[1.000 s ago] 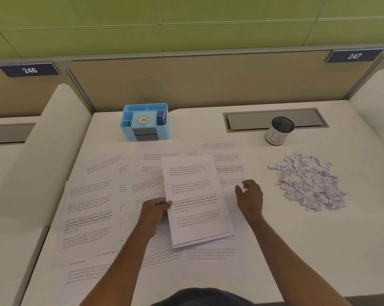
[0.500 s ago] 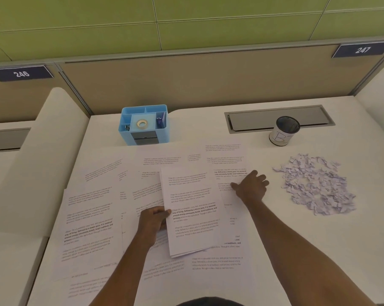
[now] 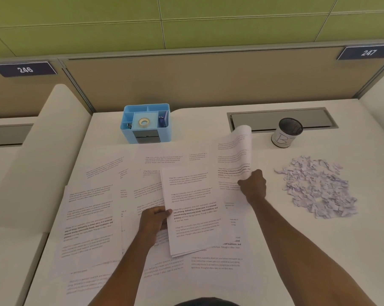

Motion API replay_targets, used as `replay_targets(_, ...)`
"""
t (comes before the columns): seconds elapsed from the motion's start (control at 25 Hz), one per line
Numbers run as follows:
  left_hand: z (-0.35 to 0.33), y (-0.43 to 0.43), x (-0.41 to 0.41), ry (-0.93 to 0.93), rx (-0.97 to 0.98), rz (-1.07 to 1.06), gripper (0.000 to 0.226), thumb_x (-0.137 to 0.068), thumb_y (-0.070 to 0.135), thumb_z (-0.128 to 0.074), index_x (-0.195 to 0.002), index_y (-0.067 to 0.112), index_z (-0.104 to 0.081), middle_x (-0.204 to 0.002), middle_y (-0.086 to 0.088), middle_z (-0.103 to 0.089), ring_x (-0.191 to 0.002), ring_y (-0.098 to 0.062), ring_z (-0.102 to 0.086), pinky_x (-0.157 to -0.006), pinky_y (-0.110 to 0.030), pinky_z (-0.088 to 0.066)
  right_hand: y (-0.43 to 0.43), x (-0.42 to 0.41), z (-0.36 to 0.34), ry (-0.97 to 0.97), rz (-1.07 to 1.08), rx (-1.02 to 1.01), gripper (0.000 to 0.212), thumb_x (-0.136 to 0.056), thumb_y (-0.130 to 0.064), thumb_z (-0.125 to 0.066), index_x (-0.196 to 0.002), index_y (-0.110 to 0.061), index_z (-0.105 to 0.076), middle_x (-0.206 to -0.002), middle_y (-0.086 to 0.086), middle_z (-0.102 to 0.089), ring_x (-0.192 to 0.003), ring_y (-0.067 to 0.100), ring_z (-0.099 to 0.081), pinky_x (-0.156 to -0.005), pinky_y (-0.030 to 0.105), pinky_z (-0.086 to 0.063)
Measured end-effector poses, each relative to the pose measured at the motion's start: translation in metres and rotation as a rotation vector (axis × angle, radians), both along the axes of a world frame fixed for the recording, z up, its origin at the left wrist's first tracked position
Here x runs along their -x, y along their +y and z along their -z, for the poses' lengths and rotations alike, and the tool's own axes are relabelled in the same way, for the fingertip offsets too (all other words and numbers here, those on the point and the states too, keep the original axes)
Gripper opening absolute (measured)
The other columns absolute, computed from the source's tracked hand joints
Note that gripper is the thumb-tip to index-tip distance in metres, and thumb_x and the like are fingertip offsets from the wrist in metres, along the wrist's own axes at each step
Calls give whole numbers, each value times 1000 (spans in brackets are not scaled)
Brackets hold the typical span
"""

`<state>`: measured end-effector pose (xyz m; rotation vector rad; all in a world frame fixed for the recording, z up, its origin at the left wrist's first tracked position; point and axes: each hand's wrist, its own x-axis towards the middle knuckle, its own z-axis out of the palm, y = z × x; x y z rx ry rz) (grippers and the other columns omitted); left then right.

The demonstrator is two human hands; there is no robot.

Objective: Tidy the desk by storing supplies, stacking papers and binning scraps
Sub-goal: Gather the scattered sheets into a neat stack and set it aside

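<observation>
My left hand (image 3: 154, 219) grips the left edge of a small stack of printed sheets (image 3: 192, 208) held just above the desk. My right hand (image 3: 252, 185) pinches the right edge of another printed sheet (image 3: 234, 160), which curls upward off the desk. Several more printed pages (image 3: 89, 219) lie spread and overlapping over the left and middle of the white desk. A heap of torn paper scraps (image 3: 316, 186) lies to the right of my right hand. A blue desk organizer (image 3: 145, 123) holding a tape roll stands at the back. A black mesh cup with a white label (image 3: 287, 132) stands back right.
A grey cable hatch (image 3: 281, 118) is set into the desk behind the cup. Beige partitions with number plates 246 and 247 close the back. White side dividers (image 3: 38, 155) flank the desk on both sides.
My right hand reached forward to the right-hand sheet, took hold of its edge and lifted it so it curls up. My left hand kept holding the stack.
</observation>
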<state>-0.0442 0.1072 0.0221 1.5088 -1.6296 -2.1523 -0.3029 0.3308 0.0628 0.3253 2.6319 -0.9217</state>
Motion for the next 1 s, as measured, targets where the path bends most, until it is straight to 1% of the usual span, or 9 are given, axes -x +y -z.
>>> replay_targets(0.08, -1, 1, 0, 0, 3, 5, 12, -94, 2, -77, -105, -2, -78, -97, -17, -83, -89, -34, -81, -79, -43, -67, 0, -3, -16, 71, 9, 52, 48, -77, -12, -75, -115, -11, -46, -110, 15, -68, -92, 37, -68, -77, 46, -59)
replay_targets(0.2, -3, 1, -1, -2, 9, 3, 10, -94, 2, -77, -102, -3, -78, -96, -16, -83, -87, -33, -81, -70, -37, -67, -1, -8, -43, 196, -29, 123, 47, -79, -11, -72, -116, -15, -43, -109, 13, -69, -88, 35, -69, -74, 45, -60)
replay_targets(0.32, -7, 3, 0, -5, 20, -3, 7, -94, 1, -77, -100, -2, -78, -94, -17, -83, -84, -32, -82, -67, -36, -67, -5, -18, -70, 249, -42, 299, 46, -79, -10, -71, -116, -16, -45, -109, 10, -69, -85, 30, -70, -66, 39, -60)
replay_targets(0.44, -7, 4, 1, -12, 28, -9, 8, -93, 0, -78, -100, -4, -77, -93, -18, -82, -84, -33, -81, -66, -36, -67, -12, -38, -94, 180, -55, 515, 47, -78, -8, -75, -116, -15, -48, -106, 4, -66, -83, 17, -66, -60, 28, -56)
replay_targets(0.48, -7, 4, 1, -15, 29, -11, 8, -93, 0, -78, -100, -4, -77, -94, -19, -82, -85, -34, -81, -67, -37, -67, -13, -48, -98, 139, -76, 571, 48, -78, -7, -77, -116, -14, -49, -105, 3, -65, -84, 15, -66, -61, 27, -56)
replay_targets(0.56, -7, 4, 1, -18, 33, -7, 10, -92, 1, -79, -100, -5, -77, -95, -19, -82, -87, -36, -81, -70, -39, -68, -14, -65, -97, 27, -110, 658, 51, -76, -6, -80, -116, -13, -50, -104, 3, -65, -88, 18, -68, -64, 31, -59)
replay_targets(0.68, -6, 5, 1, -23, 36, -18, 9, -92, 2, -79, -99, -3, -78, -95, -19, -82, -86, -35, -81, -76, -42, -68, -15, -90, -77, -117, -162, 622, 53, -75, -4, -82, -116, -11, -49, -107, 6, -65, -89, 23, -69, -64, 32, -59)
replay_targets(0.84, -3, 9, -1, 4, 27, -67, 7, -94, 6, -79, -98, 0, -79, -95, -17, -83, -91, -36, -81, -89, -50, -65, -10, -121, -42, -195, -209, 503, 54, -74, -5, -82, -115, -10, -47, -110, 9, -65, -88, 20, -67, -66, 30, -58)
replay_targets(1.0, -4, 16, 0, 1, 71, -111, 7, -97, 8, -76, -91, 10, -79, -91, -11, -81, -90, -35, -78, -89, -49, -64, -7, -136, -20, -203, -265, 340, 58, -73, -9, -84, -114, -13, -43, -108, 5, -63, -92, 24, -65, -80, 42, -60)
